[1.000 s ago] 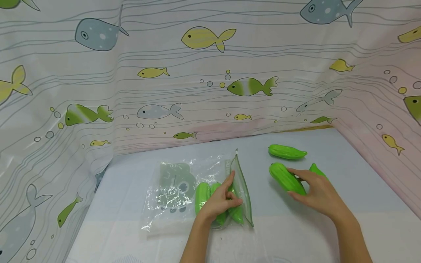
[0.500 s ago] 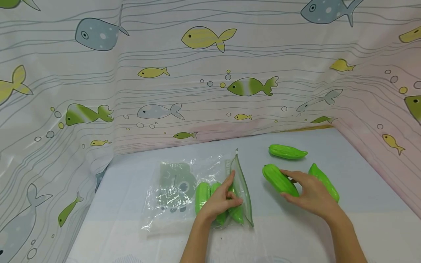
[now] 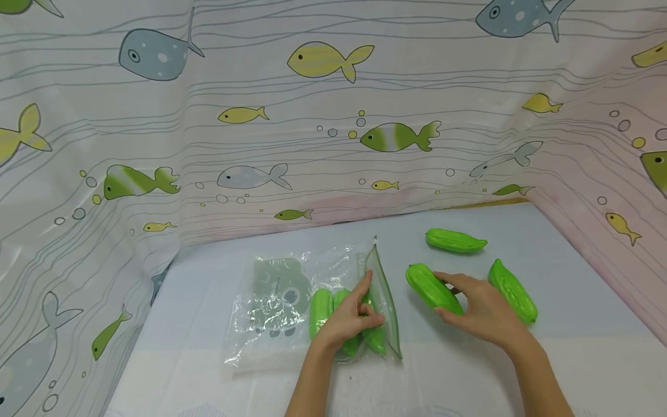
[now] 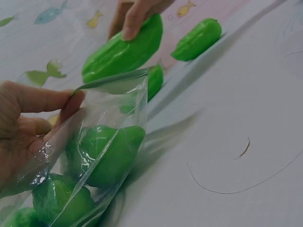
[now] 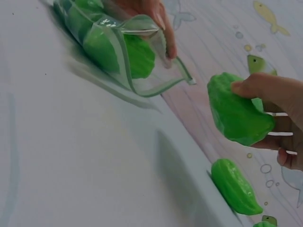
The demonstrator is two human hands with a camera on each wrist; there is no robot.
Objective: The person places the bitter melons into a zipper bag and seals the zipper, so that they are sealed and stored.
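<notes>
My right hand [image 3: 482, 307] holds a bright green, ridged cucumber-like vegetable [image 3: 429, 286], thumb on one side and fingers on the other. It is raised above the table, to the right of the bag's mouth. My left hand [image 3: 349, 321] pinches the edge of a clear zip bag [image 4: 113, 85] at its mouth, which gapes open in the right wrist view. Inside the bag lie three similar green vegetables [image 3: 321, 313], partly covered by the left hand in the head view.
Two more green vegetables lie on the table: one at the back [image 3: 455, 241], another beyond the right wrist [image 3: 513, 291]. A white cloth [image 3: 208, 370] covers the table. Fish-printed curtains [image 3: 312, 145] rise behind and at both sides.
My right hand has moved left with its green vegetable, nearer the bag's mouth, uncovering the vegetable at the right. The left hand and the bag have stayed put.
</notes>
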